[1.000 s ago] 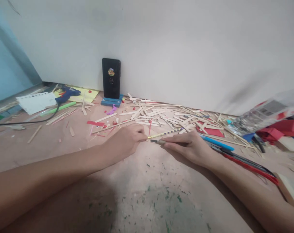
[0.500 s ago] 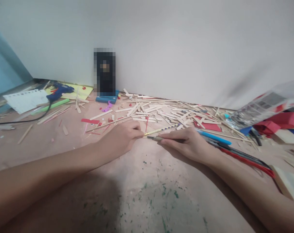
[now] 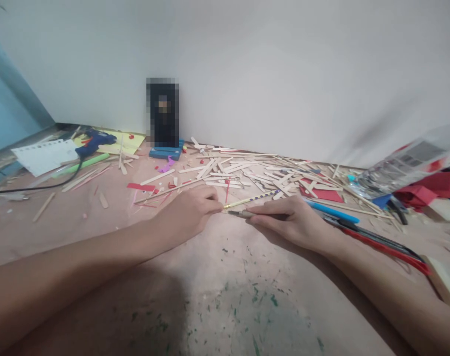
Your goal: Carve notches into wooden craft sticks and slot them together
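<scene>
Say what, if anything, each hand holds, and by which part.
The right hand pinches a slim tool by its handle, behind the dark tip. The left hand is at the gold end of a spotted stick, its hold unclear.

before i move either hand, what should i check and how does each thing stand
1. Right hand grips the slim pen-like tool with a dark tip: ok.
2. Left hand well away from that tip: not ok, very close.
3. Left hand's hold on the slim yellow rod with dark spots: cannot tell, contact hidden.
4. Rod's far end apart from the flat pale wooden sticks: cannot tell, they meet in view.
5. Thin black cable away from both hands: ok.
</scene>
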`<state>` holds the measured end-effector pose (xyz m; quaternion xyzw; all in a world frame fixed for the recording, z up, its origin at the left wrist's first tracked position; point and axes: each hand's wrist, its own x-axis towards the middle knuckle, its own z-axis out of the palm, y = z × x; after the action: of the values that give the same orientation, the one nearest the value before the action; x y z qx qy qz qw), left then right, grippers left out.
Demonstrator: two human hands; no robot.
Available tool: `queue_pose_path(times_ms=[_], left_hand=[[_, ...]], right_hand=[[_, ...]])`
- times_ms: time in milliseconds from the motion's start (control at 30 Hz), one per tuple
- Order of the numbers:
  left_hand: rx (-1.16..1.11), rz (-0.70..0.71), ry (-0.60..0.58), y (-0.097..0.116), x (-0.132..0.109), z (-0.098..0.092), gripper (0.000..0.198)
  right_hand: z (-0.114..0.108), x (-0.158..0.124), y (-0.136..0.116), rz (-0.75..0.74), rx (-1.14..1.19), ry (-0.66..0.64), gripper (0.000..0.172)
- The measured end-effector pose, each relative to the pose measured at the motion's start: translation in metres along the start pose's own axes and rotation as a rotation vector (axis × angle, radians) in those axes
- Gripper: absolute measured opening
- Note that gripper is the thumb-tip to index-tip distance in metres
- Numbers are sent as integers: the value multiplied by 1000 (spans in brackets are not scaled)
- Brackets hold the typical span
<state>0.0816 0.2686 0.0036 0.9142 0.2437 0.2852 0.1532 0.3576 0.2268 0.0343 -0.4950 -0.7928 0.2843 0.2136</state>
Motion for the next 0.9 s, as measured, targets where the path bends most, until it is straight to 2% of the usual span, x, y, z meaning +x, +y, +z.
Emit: queue_pose_path(times_ms=[400, 900], left_hand=[[13, -3, 3, -3, -1, 2, 32], [33, -21, -17, 1, 1, -1, 31]], right_hand=[[2, 1, -3, -16, -3, -14, 27], [-1, 0, 7, -25, -35, -2, 30]])
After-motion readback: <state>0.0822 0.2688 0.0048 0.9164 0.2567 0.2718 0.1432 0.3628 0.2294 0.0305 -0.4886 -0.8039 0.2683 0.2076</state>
